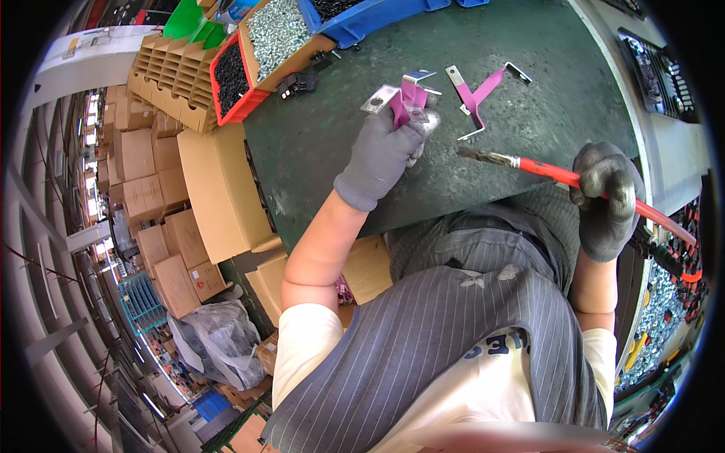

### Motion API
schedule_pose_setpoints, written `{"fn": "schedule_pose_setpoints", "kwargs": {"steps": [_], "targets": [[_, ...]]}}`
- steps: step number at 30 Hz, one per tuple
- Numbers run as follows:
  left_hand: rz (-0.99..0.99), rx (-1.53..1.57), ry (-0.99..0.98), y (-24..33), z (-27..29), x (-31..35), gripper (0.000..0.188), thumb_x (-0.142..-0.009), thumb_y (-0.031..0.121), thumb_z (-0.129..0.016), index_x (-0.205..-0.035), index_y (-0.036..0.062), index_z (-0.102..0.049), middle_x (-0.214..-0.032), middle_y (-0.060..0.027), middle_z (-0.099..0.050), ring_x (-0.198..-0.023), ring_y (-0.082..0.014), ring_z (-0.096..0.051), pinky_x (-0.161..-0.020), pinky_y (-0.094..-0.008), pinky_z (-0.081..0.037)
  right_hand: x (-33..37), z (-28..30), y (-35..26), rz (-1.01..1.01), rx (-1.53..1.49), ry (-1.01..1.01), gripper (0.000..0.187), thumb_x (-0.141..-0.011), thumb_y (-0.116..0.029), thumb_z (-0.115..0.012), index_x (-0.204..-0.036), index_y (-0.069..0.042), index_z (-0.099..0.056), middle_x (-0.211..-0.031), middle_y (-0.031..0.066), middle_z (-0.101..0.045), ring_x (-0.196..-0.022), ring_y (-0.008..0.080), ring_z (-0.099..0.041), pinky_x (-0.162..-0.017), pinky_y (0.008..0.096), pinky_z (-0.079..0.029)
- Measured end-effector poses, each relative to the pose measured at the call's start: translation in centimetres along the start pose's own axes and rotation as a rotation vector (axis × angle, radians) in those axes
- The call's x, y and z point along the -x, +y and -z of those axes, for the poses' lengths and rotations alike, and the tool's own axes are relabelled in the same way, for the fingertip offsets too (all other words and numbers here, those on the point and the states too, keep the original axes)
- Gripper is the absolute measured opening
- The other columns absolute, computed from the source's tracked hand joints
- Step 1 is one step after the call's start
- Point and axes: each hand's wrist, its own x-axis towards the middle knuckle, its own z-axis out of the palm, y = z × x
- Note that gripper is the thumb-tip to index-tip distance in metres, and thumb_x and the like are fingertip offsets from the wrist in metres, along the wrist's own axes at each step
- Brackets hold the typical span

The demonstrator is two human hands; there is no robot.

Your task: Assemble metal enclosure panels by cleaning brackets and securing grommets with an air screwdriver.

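My left hand (385, 151), in a grey glove with darkened fingertips, is closed around a purple-sleeved metal strip (411, 97) with bare silver ends and holes; there may be more than one piece. A second bent strip group (483, 94), purple with silver ends, lies on the dark green tabletop (332, 143) just right of that hand. My right hand (606, 196), gloved too, grips a red-handled brush (547, 169). Its dark bristles point left, over the table near the lying strips, apart from the strip in my left hand.
At the far left stand a red bin (234, 79) of black parts, a carton (278, 38) of silver screws and a blue bin (355, 23). Small black parts (297, 84) lie beside them. An open cardboard box (219, 189) adjoins the table's left edge. Silver hardware (648, 347) fills the right side.
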Motion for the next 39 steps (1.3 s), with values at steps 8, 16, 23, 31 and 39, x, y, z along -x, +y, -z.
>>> {"fn": "schedule_pose_setpoints", "kwargs": {"steps": [8, 16, 23, 31, 39], "targets": [[-0.015, -0.07, -0.005, -0.3, -1.0, 0.0, 0.028, -0.084, 0.014, -0.056, -0.109, 0.0009, -0.053, -0.071, 0.0001, -0.049, -0.053, -0.0067, -0.043, -0.046, -0.0218, -0.033, -1.8, -0.6, -1.0, 0.23, 0.112, -0.13, 0.04, -0.083, -0.038, -0.051, -0.066, -0.002, -0.056, -0.061, 0.0073, -0.051, -0.053, 0.0157, -0.047, -0.05, 0.028, -0.037], [-0.013, -0.217, 0.019, 0.5, -1.1, -0.3, 0.026, -0.082, 0.014, -0.057, -0.105, 0.0011, -0.053, -0.067, 0.0012, -0.048, -0.054, -0.0065, -0.043, -0.047, -0.0218, -0.034, -1.1, 0.9, 0.2, 0.104, 0.05, -0.004, 0.045, -0.081, -0.043, -0.054, -0.07, 0.001, -0.055, -0.063, 0.006, -0.048, -0.053, 0.0114, -0.042, -0.048, 0.025, -0.03], [-0.102, -0.247, 0.015, -0.4, -1.0, -1.0, 0.023, -0.081, 0.015, -0.063, -0.098, 0.0033, -0.052, -0.074, -0.0025, -0.054, -0.066, -0.0097, -0.048, -0.06, -0.027, -0.042, -1.3, 0.7, 0.1, 0.014, 0.038, -0.052, 0.039, -0.083, -0.037, -0.051, -0.07, 0.0, -0.054, -0.064, 0.0055, -0.048, -0.054, 0.0101, -0.04, -0.049, 0.0234, -0.029], [-0.576, -0.598, 0.166, -0.6, 0.1, -3.1, 0.024, -0.077, 0.016, -0.068, -0.095, 0.0045, -0.059, -0.067, -0.001, -0.054, -0.056, -0.009, -0.05, -0.054, -0.0238, -0.042, -0.1, 4.4, 2.8, -0.19, -0.162, 0.343, 0.037, -0.088, -0.04, -0.048, -0.077, -0.004, -0.049, -0.067, 0.0045, -0.045, -0.049, 0.0078, -0.036, -0.044, 0.021, -0.024], [-0.853, -1.174, -0.213, -0.3, -1.5, -6.0, 0.034, -0.064, 0.011, -0.066, -0.096, 0.0218, -0.066, -0.088, -0.0038, -0.058, -0.09, -0.0243, -0.055, -0.074, -0.0345, -0.046, 0.6, 6.5, 4.9, -0.231, -0.515, 0.376, 0.02, -0.091, -0.026, -0.049, -0.092, -0.006, -0.05, -0.078, 0.0052, -0.051, -0.053, 0.0108, -0.041, -0.042, 0.0191, -0.029]]}}
